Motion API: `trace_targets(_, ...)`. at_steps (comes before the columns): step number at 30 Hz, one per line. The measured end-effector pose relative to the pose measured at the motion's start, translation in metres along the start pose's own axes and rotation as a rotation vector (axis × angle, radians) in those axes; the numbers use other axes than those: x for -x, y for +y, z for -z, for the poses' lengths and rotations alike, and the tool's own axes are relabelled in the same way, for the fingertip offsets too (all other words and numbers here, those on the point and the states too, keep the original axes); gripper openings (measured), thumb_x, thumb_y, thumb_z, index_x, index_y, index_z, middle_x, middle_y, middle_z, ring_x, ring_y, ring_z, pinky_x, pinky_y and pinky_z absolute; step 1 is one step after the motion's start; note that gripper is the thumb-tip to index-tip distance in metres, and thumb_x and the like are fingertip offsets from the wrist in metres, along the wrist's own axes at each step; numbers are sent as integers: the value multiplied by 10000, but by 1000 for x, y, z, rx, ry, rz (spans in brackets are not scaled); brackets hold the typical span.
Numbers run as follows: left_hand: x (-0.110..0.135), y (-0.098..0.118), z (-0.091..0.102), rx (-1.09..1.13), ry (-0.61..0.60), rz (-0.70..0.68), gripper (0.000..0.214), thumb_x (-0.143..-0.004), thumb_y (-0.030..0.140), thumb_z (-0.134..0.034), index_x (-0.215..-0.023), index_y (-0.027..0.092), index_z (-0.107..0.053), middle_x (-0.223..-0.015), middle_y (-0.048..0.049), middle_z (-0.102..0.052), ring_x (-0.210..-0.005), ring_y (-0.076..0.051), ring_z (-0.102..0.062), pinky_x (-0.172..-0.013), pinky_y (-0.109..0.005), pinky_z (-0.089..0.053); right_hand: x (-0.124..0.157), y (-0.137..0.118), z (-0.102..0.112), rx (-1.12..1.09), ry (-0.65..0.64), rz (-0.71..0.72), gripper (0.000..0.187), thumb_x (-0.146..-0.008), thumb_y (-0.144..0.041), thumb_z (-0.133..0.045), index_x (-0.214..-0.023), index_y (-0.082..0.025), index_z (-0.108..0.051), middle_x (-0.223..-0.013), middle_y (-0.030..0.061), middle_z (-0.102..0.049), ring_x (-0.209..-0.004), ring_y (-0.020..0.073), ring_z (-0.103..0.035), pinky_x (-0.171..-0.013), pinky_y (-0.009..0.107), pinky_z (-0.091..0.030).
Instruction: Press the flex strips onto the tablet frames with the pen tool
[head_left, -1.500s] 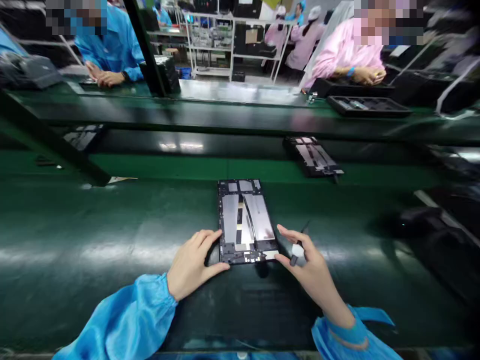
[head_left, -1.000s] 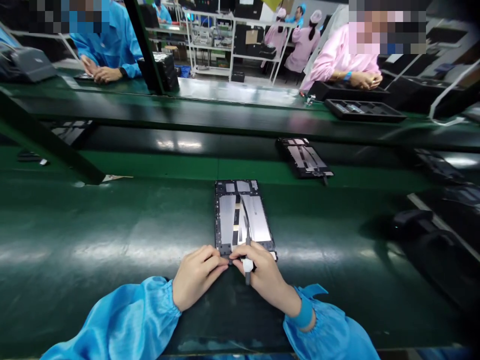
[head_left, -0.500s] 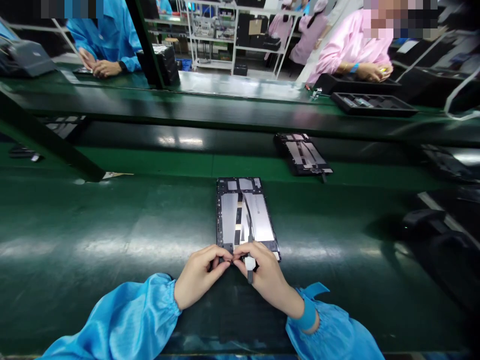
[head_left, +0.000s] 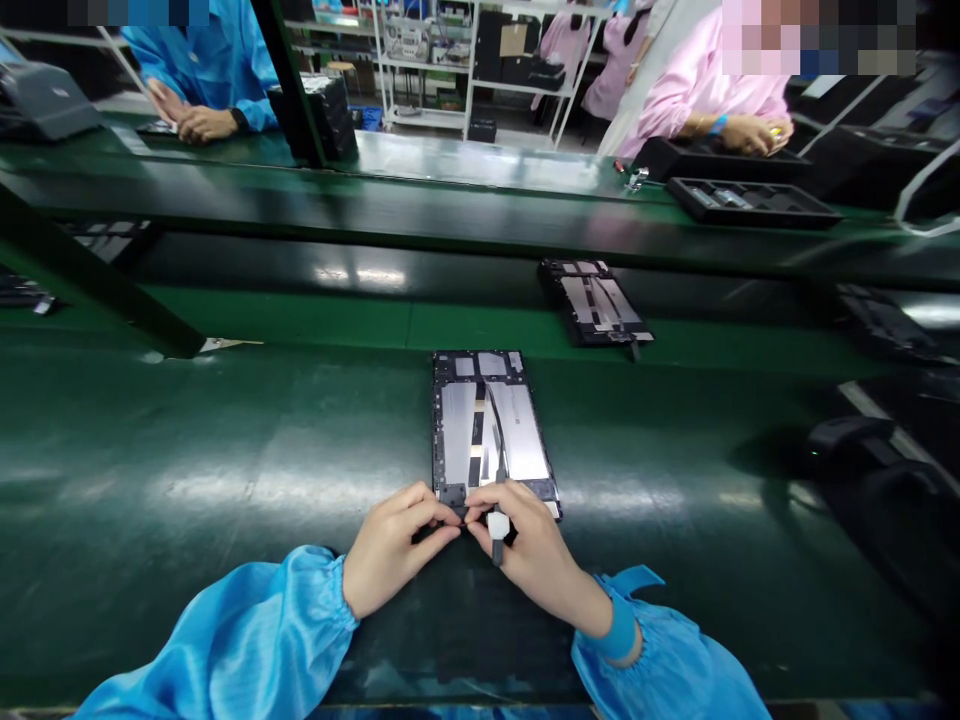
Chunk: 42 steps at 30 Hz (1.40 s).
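An opened tablet [head_left: 457, 425], its silver inner plates and black frame facing up, lies flat on the green bench in front of me. My left hand [head_left: 397, 550] is at its near edge, thumb and fingers pinched together. My right hand [head_left: 529, 545] pinches at the same edge, its fingertips almost touching the left ones. Whatever is between the fingertips is too small to make out. A dark flex cable [head_left: 495, 425] runs down the tablet to my right hand. A white piece [head_left: 498, 525] on a dark strip shows between the right thumb and fingers.
A second opened tablet [head_left: 600, 305] lies on the strip behind the bench. At the right stands a black device [head_left: 855, 450]. A green post [head_left: 97, 265] slants in from the left. Across the bench, two co-workers sit near a black compartment tray [head_left: 750, 200].
The second tablet and the items at far left have shifted slightly left. My left hand has drawn back very slightly to the left; my right hand and the front tablet are nearly unchanged.
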<state>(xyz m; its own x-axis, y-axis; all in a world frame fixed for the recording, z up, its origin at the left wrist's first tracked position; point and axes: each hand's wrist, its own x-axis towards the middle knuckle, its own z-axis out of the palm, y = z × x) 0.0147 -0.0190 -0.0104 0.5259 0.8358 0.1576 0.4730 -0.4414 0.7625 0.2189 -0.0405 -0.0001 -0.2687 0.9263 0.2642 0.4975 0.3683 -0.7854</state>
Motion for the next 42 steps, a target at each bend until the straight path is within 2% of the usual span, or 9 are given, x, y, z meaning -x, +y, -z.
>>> trace_targets(5, 2, 1, 0, -82, 9, -52, 159, -960, 290, -535, -920, 220, -672, -835, -6, -601, -739, -113, -593, -625, -205, -461, 1, 0, -2, 13, 32, 1, 278, -833, -67, -603, -1050, -238, -570, -842, 1, -694, -812, 200, -633, -737, 323, -478)
trace_targets(10, 5, 1, 2, -375, 88, -243, 158, -982, 263, -491, -996, 225, -643, -850, -12, -602, -758, -125, -589, -594, -213, -437, 3, 1, -5, 10, 35, 10, 305, -847, -51, -551, -1084, -242, -557, -844, 6, -692, -801, 207, -623, -733, 335, -465)
trace_targets(13, 6, 2, 6, -495, 93, -330, 164, -976, 218, -490, -1056, 220, -634, -863, -18, -612, -736, -130, -567, -571, -224, -422, 3, 2, -5, 8, 35, 24, 359, -826, -15, -545, -1105, -241, -547, -848, -5, -692, -799, 201, -610, -740, 331, -451)
trace_targets(19, 7, -3, 17, -481, 95, -401, 233, -958, 168, -517, -1160, 229, -616, -1000, -41, -647, -827, -146, -576, -685, -259, -485, 2, 4, -5, 24, 22, 37, 425, -784, 36, -515, -1103, -244, -543, -846, -10, -686, -792, 199, -589, -731, 323, -440)
trace_targets(24, 8, -6, 18, -534, 82, -483, 259, -953, 133, -503, -1159, 235, -623, -998, -40, -660, -815, -149, -590, -670, -272, -486, 2, 2, -4, 30, 20, 42, 422, -786, 29, -510, -1106, -245, -543, -848, -4, -686, -788, 203, -593, -726, 327, -448)
trace_targets(26, 8, -6, 15, -476, 97, -433, 240, -958, 163, -512, -1160, 237, -621, -976, -36, -658, -812, -143, -598, -675, -265, -495, 2, 2, -4, 32, 24, 43, 406, -794, 19, -509, -1100, -245, -548, -843, -2, -688, -783, 204, -600, -722, 328, -454)
trace_targets(29, 7, -3, 11, -297, 109, -278, 217, -964, 249, -534, -1160, 223, -622, -935, -37, -634, -829, -136, -609, -691, -244, -510, 3, 2, -3, 24, 30, 45, 370, -814, -1, -518, -1090, -245, -557, -851, -1, -695, -791, 200, -613, -721, 325, -460)
trace_targets(34, 4, -1, 3, -94, 25, -90, 190, -955, 310, -544, -1068, 230, -674, -879, -27, -596, -794, -134, -603, -663, -226, -501, 3, 3, -2, 5, 34, 25, 318, -844, -38, -533, -1083, -245, -563, -863, 8, -699, -814, 203, -630, -736, 331, -469)
trace_targets(42, 1, 3, 0, 4, 18, 5, 151, -940, 274, -555, -964, 224, -695, -840, -17, -572, -757, -126, -579, -642, -213, -476, 4, 5, -3, -22, 22, 20, 435, -808, 14, -512, -1150, -252, -548, -874, -1, -699, -834, 207, -613, -757, 337, -455)
